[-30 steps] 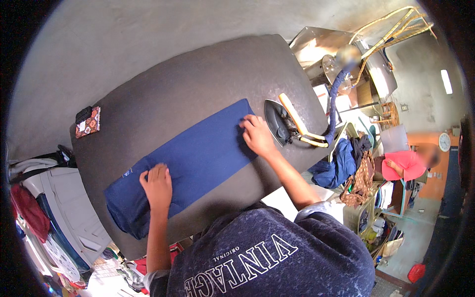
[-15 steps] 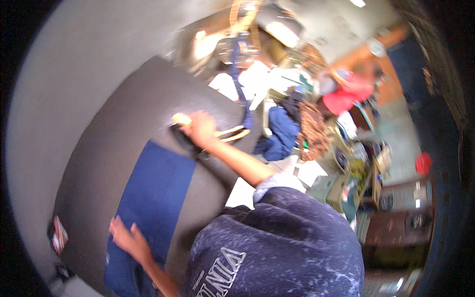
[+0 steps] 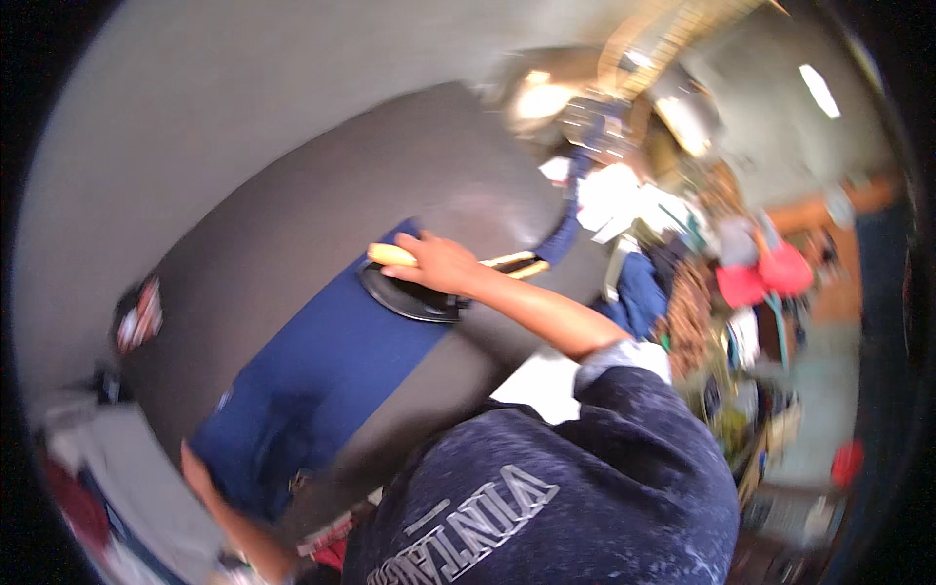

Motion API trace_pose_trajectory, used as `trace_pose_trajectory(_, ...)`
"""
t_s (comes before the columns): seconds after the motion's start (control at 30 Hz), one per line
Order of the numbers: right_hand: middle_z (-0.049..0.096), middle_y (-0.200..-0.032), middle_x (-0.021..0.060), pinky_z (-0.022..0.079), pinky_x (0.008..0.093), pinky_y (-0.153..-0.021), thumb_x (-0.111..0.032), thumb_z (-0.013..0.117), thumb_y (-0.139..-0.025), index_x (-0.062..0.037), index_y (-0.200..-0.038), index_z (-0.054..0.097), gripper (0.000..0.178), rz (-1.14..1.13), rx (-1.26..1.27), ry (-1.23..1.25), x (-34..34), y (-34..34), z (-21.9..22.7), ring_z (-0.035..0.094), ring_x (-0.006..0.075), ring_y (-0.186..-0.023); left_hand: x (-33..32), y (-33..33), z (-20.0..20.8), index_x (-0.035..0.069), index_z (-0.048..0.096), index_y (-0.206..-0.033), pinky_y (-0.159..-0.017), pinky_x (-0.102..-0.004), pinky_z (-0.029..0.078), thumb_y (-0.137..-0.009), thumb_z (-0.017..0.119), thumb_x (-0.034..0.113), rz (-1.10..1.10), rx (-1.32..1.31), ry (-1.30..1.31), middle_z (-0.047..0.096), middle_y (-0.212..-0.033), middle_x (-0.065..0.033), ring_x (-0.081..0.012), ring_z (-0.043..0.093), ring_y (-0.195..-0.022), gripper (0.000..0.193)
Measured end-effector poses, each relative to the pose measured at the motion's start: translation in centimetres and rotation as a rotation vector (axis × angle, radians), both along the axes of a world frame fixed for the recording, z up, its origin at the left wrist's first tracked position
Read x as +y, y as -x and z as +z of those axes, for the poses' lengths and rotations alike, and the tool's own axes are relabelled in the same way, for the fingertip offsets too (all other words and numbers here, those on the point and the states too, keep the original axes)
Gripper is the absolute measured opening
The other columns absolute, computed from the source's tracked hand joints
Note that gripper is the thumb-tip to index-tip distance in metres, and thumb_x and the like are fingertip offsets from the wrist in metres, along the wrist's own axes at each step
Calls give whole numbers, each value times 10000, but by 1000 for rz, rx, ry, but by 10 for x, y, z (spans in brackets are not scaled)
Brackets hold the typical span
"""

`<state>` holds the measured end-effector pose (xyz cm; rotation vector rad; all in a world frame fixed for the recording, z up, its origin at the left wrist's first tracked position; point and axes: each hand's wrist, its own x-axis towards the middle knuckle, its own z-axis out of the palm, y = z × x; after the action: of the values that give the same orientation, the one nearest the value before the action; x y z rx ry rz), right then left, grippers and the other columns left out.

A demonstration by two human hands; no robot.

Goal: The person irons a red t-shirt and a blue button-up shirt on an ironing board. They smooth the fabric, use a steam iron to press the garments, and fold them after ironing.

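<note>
A dark blue cloth garment (image 3: 322, 366), which looks like a folded trouser leg, lies lengthwise on a dark padded table. My right hand (image 3: 444, 265) is closed round the pale yellow handle of a black iron (image 3: 414, 300). The iron rests on the far part of the cloth. At the near left edge of the garment is my left hand (image 3: 198, 475), its fingers stretched along the cloth's side and partly blurred. The near part of the cloth is rumpled and in shadow.
A blue-wrapped cord (image 3: 564, 234) with yellow ends runs from the iron toward the back. The dark table (image 3: 283, 253) meets a grey wall. Piled clothes (image 3: 639, 292) lie to the right, with a person in red (image 3: 765, 278) beyond. Grey cloth (image 3: 136, 478) hangs at the near left.
The iron in my right hand has moved onto the far end of the blue garment. My left hand has moved from the top of the cloth to its near left edge. The view has turned.
</note>
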<state>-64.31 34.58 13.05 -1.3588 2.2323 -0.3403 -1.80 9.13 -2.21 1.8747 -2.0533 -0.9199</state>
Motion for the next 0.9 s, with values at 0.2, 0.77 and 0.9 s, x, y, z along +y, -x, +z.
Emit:
trace_pose_trajectory(0.2,602,-926,213,525,494,-632,-510,548,-906,-102,-1075,480,448,304,113,108,-76,-117,-33,634,434,-750,24,46,32,122,638,-1167,-1002,-492,350,-940,417,572,502,-275,-52,657,-1164,-104,-293,583,-1132,550)
trace_pose_trajectory(0.77,646,-830,218,556,477,-650,-466,528,-930,-46,-1065,451,448,192,141,95,-89,-144,-36,671,400,-771,54,60,-12,161,641,-1089,-931,-460,346,-983,475,409,470,-507,506,686,-1045,-19,-215,624,-950,317)
trace_pose_trajectory(0.9,653,-809,190,551,474,-563,-498,546,-912,-67,-1060,458,463,-60,301,50,-44,-71,-46,676,380,-684,51,65,-8,164,633,-1114,-935,-471,347,-989,460,417,425,-538,435,686,-1068,-12,-210,624,-965,331)
